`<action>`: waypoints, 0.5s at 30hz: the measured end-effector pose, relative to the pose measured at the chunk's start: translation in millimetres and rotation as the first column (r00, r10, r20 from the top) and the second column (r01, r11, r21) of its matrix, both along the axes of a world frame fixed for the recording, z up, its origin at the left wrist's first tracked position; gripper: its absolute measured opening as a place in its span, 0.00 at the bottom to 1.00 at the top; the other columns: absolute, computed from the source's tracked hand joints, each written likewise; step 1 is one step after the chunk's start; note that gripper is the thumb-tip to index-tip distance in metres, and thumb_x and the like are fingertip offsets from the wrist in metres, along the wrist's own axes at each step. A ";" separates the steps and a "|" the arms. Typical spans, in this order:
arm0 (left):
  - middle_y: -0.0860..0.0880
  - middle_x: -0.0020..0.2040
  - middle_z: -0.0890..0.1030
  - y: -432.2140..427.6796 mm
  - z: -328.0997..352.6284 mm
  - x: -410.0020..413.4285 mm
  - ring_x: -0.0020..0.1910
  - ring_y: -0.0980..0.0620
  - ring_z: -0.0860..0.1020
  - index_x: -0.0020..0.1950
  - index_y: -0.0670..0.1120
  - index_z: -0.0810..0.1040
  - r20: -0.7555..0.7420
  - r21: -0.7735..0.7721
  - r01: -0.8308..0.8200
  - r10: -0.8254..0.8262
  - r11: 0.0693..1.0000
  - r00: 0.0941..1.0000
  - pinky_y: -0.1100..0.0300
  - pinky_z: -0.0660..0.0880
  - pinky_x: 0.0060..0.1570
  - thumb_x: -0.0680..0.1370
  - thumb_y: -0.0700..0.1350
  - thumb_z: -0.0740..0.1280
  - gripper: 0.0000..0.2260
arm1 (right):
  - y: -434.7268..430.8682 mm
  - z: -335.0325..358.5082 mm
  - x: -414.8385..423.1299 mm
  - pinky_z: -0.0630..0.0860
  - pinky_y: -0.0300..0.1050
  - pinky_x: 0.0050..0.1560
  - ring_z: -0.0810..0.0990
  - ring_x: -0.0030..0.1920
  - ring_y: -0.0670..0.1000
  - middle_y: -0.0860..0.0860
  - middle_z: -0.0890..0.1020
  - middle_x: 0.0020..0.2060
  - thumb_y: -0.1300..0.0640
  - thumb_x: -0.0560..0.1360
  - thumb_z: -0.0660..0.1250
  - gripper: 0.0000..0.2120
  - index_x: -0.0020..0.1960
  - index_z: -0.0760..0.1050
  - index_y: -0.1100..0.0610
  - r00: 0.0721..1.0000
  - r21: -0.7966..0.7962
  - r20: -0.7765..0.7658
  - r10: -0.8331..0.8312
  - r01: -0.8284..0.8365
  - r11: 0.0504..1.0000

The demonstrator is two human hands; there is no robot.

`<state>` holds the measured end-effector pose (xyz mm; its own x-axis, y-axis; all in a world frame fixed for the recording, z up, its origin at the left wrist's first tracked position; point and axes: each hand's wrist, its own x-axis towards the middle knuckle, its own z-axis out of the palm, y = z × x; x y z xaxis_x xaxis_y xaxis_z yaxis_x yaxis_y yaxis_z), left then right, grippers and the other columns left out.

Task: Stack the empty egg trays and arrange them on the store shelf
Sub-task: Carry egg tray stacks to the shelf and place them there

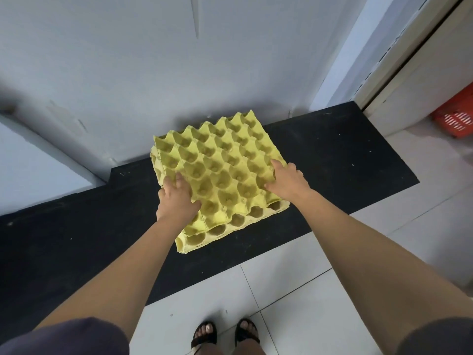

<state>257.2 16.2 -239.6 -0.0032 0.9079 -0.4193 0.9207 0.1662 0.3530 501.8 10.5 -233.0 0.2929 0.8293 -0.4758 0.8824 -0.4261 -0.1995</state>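
A yellow egg tray [217,165] lies on top of a second yellow egg tray [230,222], shifted back so the lower one's front row of cups shows. Both rest on a low black shelf [332,160] against a white wall. My left hand [176,198] holds the top tray at its near left part, thumb over the cups. At the tray's right side, my right hand [286,179] grips its edge, fingers curled at the rim. The cups in both trays hold nothing.
White floor tiles [294,290] run in front of the black shelf. A red plastic basket [458,116] stands at the far right, past a white door frame [399,62]. My sandalled feet [225,334] stand close to the shelf's front edge.
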 end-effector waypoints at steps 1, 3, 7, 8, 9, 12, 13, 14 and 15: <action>0.42 0.76 0.49 -0.6 -1.8 -1.1 0.73 0.40 0.55 0.77 0.45 0.41 0.022 0.005 -0.038 0.038 0.999 0.999 0.45 0.66 0.63 0.75 0.51 0.69 0.43 | 0.3 -1.8 1.5 0.70 0.59 0.61 0.66 0.65 0.64 0.60 0.62 0.68 0.48 0.76 0.66 0.36 0.77 0.50 0.48 1.000 -0.003 -0.008 0.000 0.000 1.000; 0.40 0.75 0.51 -0.6 -5.3 -2.5 0.73 0.40 0.56 0.77 0.43 0.40 0.080 -0.013 -0.108 0.109 0.994 0.991 0.44 0.64 0.65 0.73 0.51 0.71 0.46 | -0.5 -5.6 3.4 0.71 0.58 0.61 0.66 0.65 0.64 0.59 0.61 0.68 0.51 0.76 0.67 0.36 0.77 0.50 0.48 0.999 0.004 -0.032 -0.011 0.011 1.000; 0.39 0.74 0.54 0.1 -9.6 0.6 0.68 0.39 0.66 0.76 0.42 0.38 0.144 -0.059 -0.176 0.183 0.983 0.973 0.46 0.70 0.59 0.74 0.50 0.71 0.47 | 0.2 -10.2 2.4 0.72 0.57 0.60 0.69 0.60 0.62 0.59 0.63 0.65 0.57 0.77 0.64 0.32 0.76 0.53 0.48 0.999 0.093 -0.035 -0.034 0.037 0.995; 0.39 0.75 0.53 0.2 -10.1 1.8 0.68 0.39 0.66 0.76 0.41 0.37 0.146 -0.057 -0.169 0.176 0.984 0.974 0.47 0.71 0.58 0.75 0.49 0.70 0.46 | 0.3 -10.6 0.8 0.72 0.57 0.59 0.70 0.59 0.62 0.58 0.63 0.64 0.59 0.77 0.63 0.31 0.75 0.54 0.47 0.999 0.117 -0.028 -0.045 0.048 0.992; 0.38 0.75 0.52 0.9 -10.1 2.4 0.69 0.39 0.65 0.76 0.41 0.37 0.151 -0.052 -0.164 0.170 0.985 0.974 0.46 0.71 0.59 0.75 0.47 0.70 0.45 | 0.5 -10.4 -1.1 0.72 0.57 0.59 0.70 0.57 0.61 0.58 0.64 0.63 0.61 0.77 0.62 0.31 0.75 0.54 0.46 0.998 0.136 -0.023 -0.059 0.062 0.989; 0.39 0.75 0.53 2.5 -3.8 1.3 0.70 0.39 0.63 0.76 0.41 0.37 0.185 -0.039 -0.177 0.181 0.983 0.966 0.47 0.70 0.60 0.75 0.45 0.69 0.44 | 1.1 -5.7 -3.6 0.72 0.56 0.58 0.69 0.55 0.60 0.58 0.64 0.62 0.64 0.77 0.60 0.31 0.75 0.55 0.45 0.996 0.165 -0.019 -0.088 0.090 0.982; 0.39 0.75 0.54 3.5 -0.2 0.8 0.70 0.39 0.64 0.77 0.42 0.38 0.199 -0.029 -0.183 0.185 0.983 0.962 0.48 0.70 0.59 0.75 0.45 0.69 0.44 | 1.0 -3.2 -3.5 0.72 0.56 0.58 0.70 0.54 0.60 0.58 0.64 0.62 0.64 0.77 0.60 0.31 0.75 0.55 0.45 0.996 0.173 -0.019 -0.089 0.091 0.981; 0.40 0.75 0.55 4.2 5.1 -0.4 0.69 0.40 0.64 0.77 0.42 0.39 0.210 -0.019 -0.188 0.187 0.982 0.960 0.48 0.70 0.58 0.75 0.45 0.69 0.44 | 0.5 1.1 -3.2 0.72 0.56 0.58 0.70 0.54 0.60 0.58 0.65 0.61 0.64 0.77 0.60 0.30 0.75 0.55 0.46 0.996 0.180 -0.025 -0.089 0.093 0.979; 0.40 0.74 0.56 4.3 11.1 -1.4 0.69 0.40 0.65 0.77 0.43 0.39 0.219 -0.009 -0.190 0.187 0.982 0.957 0.50 0.71 0.55 0.75 0.45 0.69 0.44 | -0.1 5.8 -2.9 0.72 0.57 0.58 0.70 0.54 0.60 0.58 0.65 0.61 0.64 0.77 0.59 0.30 0.75 0.56 0.46 0.995 0.185 -0.035 -0.089 0.094 0.978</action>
